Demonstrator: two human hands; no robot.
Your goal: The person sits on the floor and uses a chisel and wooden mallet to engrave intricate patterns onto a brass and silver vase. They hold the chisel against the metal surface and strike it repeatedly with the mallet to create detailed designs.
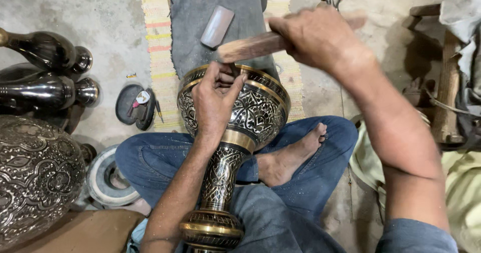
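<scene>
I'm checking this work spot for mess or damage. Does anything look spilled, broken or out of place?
Nothing looks broken. The engraved brass vase lies tilted across the lap, steadied by the left hand, while the right hand holds a wooden hammer. Pale specks dot the jeans. Two dark vases lie on their sides on the floor.

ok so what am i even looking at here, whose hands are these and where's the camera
The single picture comes from a camera worn on a person's head, looking down, so both hands are that person's own. They sit cross-legged on the floor in blue jeans, one bare foot showing. Across the lap lies an engraved brass vase with gold bands. The left hand rests on its bowl, fingers pinching something small at the rim; I cannot tell what. The right hand grips a wooden-handled hammer above it. Beside them stand another engraved pot, two dark vases and a grey cloth on a striped mat.
</scene>
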